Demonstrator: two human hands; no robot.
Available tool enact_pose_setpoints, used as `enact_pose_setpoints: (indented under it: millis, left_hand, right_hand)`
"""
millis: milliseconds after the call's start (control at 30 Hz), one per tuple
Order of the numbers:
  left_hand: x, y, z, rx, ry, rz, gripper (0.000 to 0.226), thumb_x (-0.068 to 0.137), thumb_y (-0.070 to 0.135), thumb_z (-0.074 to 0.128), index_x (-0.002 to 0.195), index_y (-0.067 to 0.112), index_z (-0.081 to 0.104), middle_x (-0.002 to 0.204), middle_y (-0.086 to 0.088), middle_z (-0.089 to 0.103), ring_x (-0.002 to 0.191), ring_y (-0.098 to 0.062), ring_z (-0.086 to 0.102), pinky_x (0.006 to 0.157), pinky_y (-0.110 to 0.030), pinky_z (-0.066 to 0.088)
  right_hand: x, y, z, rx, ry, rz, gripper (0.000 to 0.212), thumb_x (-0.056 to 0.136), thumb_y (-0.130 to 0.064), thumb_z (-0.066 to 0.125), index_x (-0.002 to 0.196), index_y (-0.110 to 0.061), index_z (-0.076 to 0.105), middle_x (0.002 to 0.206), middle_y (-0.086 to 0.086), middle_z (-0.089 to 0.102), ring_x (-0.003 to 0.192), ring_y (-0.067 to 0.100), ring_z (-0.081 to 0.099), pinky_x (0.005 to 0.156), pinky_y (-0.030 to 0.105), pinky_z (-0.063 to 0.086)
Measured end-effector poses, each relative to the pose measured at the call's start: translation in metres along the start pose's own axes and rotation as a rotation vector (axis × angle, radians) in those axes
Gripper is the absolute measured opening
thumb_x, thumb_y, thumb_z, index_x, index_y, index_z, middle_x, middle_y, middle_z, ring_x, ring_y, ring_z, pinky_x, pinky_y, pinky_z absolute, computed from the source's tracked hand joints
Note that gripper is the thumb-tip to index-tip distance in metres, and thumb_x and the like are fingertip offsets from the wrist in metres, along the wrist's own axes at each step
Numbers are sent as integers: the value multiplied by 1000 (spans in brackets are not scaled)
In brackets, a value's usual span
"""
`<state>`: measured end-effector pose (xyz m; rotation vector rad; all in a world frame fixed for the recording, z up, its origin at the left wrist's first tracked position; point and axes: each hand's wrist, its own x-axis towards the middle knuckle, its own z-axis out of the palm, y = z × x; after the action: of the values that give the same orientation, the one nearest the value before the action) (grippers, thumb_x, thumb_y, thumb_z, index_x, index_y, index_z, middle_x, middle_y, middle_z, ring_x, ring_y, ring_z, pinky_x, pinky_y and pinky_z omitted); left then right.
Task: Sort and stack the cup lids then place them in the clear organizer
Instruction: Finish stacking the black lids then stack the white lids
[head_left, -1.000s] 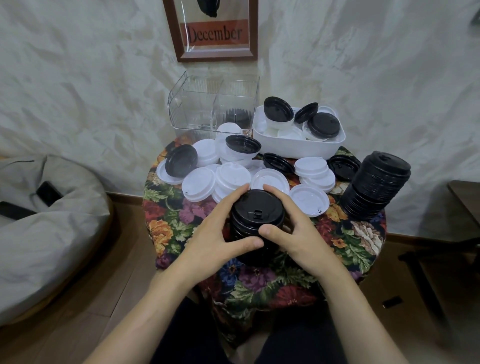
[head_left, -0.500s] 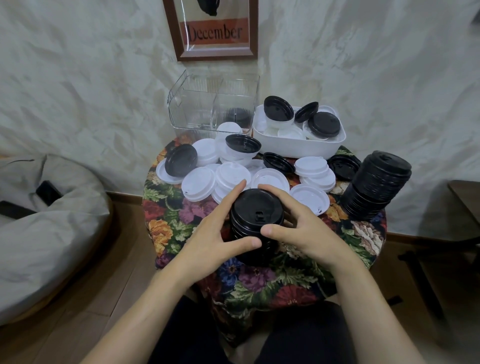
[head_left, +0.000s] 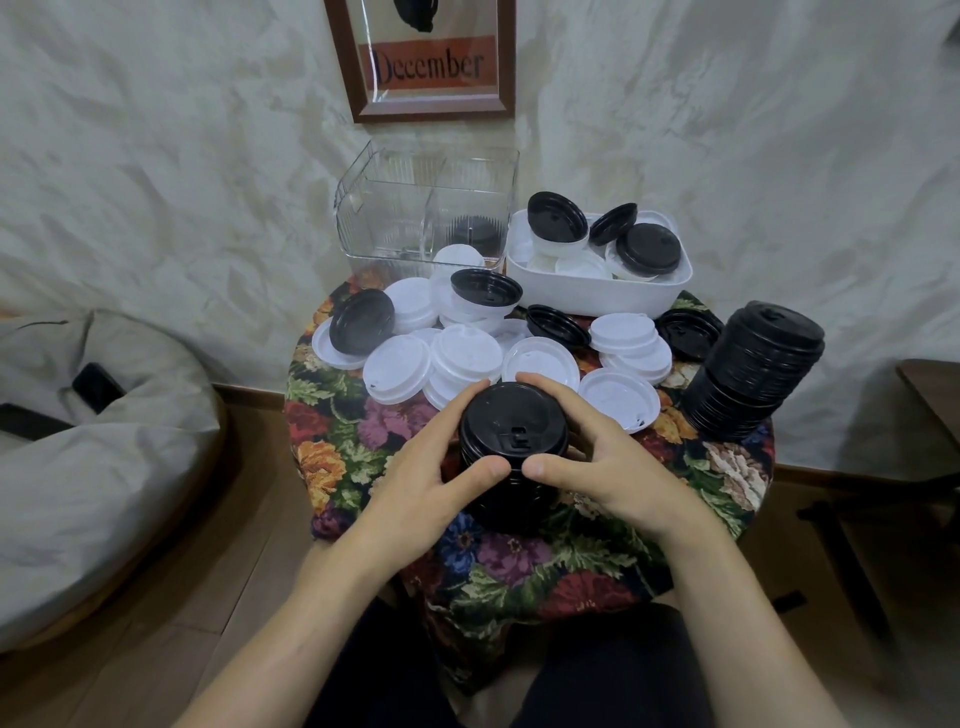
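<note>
A stack of black cup lids (head_left: 511, 431) stands on the floral tablecloth (head_left: 519, 561) near the table's front. My left hand (head_left: 431, 483) grips its left side and my right hand (head_left: 602, 467) grips its right side, thumbs nearly meeting at the front rim. Loose white lids (head_left: 457, 358) and black lids (head_left: 361, 321) lie scattered behind it. The clear organizer (head_left: 426, 208) stands at the back left with some black lids (head_left: 475, 231) in its right compartment. A taller leaning stack of black lids (head_left: 753, 369) sits at the right edge.
A white bin (head_left: 597, 293) with black and white lids stands at the back right. A grey beanbag (head_left: 93, 457) lies on the floor to the left. A dark piece of furniture (head_left: 935, 395) is at the right. The wall with a framed picture (head_left: 428, 60) is close behind.
Both hands have closed in around the black stack, and the thumbs have come closer together at its front rim. The stack has stayed in place.
</note>
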<state>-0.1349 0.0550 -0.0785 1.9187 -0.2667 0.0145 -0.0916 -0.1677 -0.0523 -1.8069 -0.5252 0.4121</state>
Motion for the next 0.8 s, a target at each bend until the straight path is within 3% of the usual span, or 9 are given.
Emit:
enact_pose_setpoints:
  millis: [233,333,467,600,700,800]
  left_hand:
    - [-1,-4,5,17,27,42,74,83,86,51,150,59,34,147,27,54,138,1,50,116,-45,42]
    - [-2,-3,6,12,24,40,72,83,88,49,148,63,33,146,30,53,137,4,49,117,-42,41]
    - [0,-8,4,22,-9,30,82,83,90,44,155,55,29,151,26,51,140,2,47,118,-46,40]
    - [3,-13,-5,23,-25,44,80,87,88,40,157,50,32,154,26,48,144,0,44,121,-41,37]
    - [11,-17,-18,17,124,58,66,97,78,38,150,41,48,143,24,59,135,-4,55,113,-39,44]
    - [27,-19,-36,129,393,37,36,101,49,58,133,35,66,121,20,71,106,-2,65,92,-34,55]
  right_hand:
    - [1,-2,1,-40,-14,11,76,89,-27,82,153,-38,41,138,-23,62,132,1,57,109,23,44]
    - [1,-3,5,-53,3,6,77,87,-34,83,151,-40,41,139,-24,60,133,1,55,113,29,44]
    - [0,1,18,-52,111,-8,83,78,-46,86,149,-42,43,137,-26,60,132,0,56,114,32,44]
    - [0,2,21,-60,128,-12,79,83,-34,87,148,-40,44,134,-28,60,130,-1,56,114,36,45]
    - [1,2,20,-59,123,-5,80,80,-37,87,148,-42,43,132,-29,60,129,-2,56,113,33,44]
    - [0,2,20,-51,114,2,80,81,-38,86,148,-44,42,133,-31,59,129,-3,56,111,30,44]
